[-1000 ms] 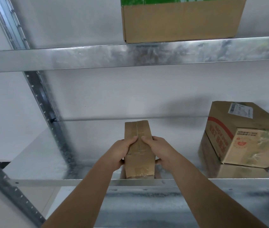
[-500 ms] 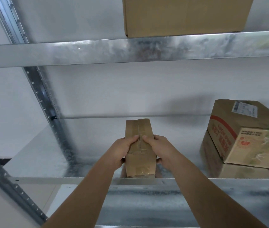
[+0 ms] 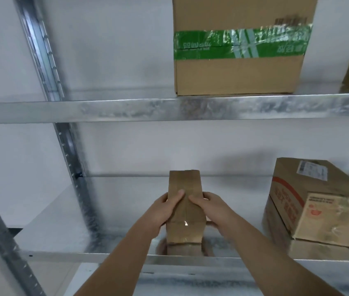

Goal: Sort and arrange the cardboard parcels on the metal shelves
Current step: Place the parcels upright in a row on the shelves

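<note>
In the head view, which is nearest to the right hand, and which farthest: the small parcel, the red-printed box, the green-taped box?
From the right hand:
1. Small parcel, gripped by it, mid-shelf.
2. Red-printed box, to the right, same shelf.
3. Green-taped box, on the upper shelf.

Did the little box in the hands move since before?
No. The little box stands at the same spot on the shelf's front edge, with the left hand and right hand gripping it as before. Only the camera tilted up.
</note>
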